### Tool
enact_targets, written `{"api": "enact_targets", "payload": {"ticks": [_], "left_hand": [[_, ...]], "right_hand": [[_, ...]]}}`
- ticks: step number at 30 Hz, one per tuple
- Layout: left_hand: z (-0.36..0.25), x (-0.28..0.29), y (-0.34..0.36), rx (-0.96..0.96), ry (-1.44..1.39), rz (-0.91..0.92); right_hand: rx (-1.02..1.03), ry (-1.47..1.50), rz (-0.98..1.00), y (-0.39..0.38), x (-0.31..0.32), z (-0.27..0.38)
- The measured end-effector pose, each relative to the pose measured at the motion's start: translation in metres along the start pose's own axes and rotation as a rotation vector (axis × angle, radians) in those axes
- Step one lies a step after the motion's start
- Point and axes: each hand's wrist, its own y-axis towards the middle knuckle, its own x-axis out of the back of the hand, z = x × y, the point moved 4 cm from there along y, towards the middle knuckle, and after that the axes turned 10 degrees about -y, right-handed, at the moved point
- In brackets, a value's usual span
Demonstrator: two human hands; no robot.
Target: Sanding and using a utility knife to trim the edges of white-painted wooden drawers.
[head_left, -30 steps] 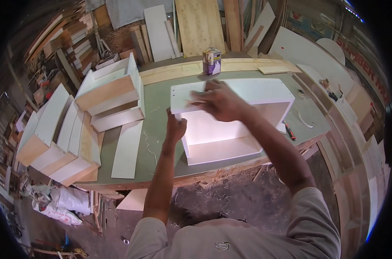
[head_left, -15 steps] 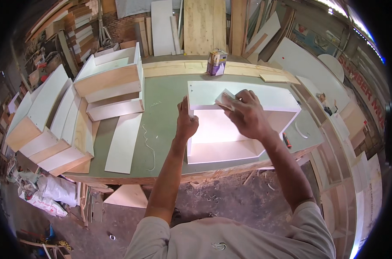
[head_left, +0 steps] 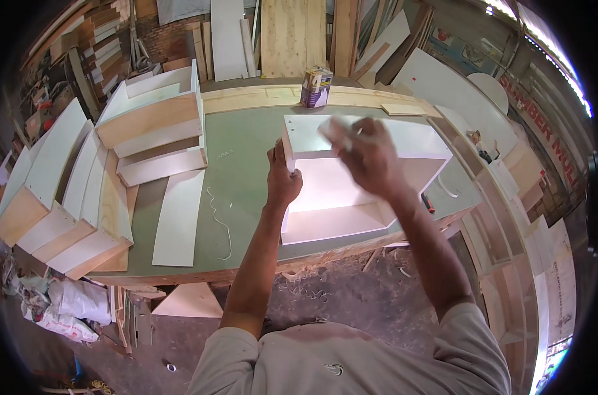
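A white open-fronted box [head_left: 325,229], like a drawer standing on its side, rests on the workbench. My left hand [head_left: 284,179] grips its left side wall near the upper front corner, fingers behind the panel and thumb toward the front. Over the box's top panel, my right hand [head_left: 372,157] is closed on a small whitish pad [head_left: 335,131]. Motion smears that hand and the pad, so the pad's exact kind and whether it touches the panel are unclear. On the bench to the right lies a red and black cutter knife [head_left: 428,203].
The green-topped workbench [head_left: 236,178] carries a white board [head_left: 178,220] and curled edging strips [head_left: 221,227]. Stacked drawer boxes [head_left: 147,122] and more drawers [head_left: 42,191] stand left. A purple-and-white can [head_left: 316,89] sits at the back. Shelf frames [head_left: 503,224] stand right.
My right hand with the pad has lifted slightly and shifted back toward the box's left part, now blurred. My left hand keeps its grip on the box. The whole view has shifted a little.
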Motion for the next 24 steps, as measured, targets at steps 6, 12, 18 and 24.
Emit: {"api": "enact_targets", "payload": {"ticks": [6, 12, 18, 24], "left_hand": [[0.009, -0.003, 0.004, -0.128, 0.029, 0.023], [-0.002, -0.008, 0.001, -0.014, -0.052, 0.040], [-0.001, -0.002, 0.001, -0.039, 0.007, 0.056], [0.005, -0.005, -0.001, 0.016, 0.010, 0.011]], "right_hand": [[-0.079, 0.030, -0.005, 0.018, -0.041, 0.047], [-0.311, -0.078, 0.144, 0.024, -0.040, -0.031], [-0.091, -0.048, 0.112, 0.013, -0.037, 0.019], [-0.099, -0.028, 0.105, 0.005, -0.049, 0.022]]}}
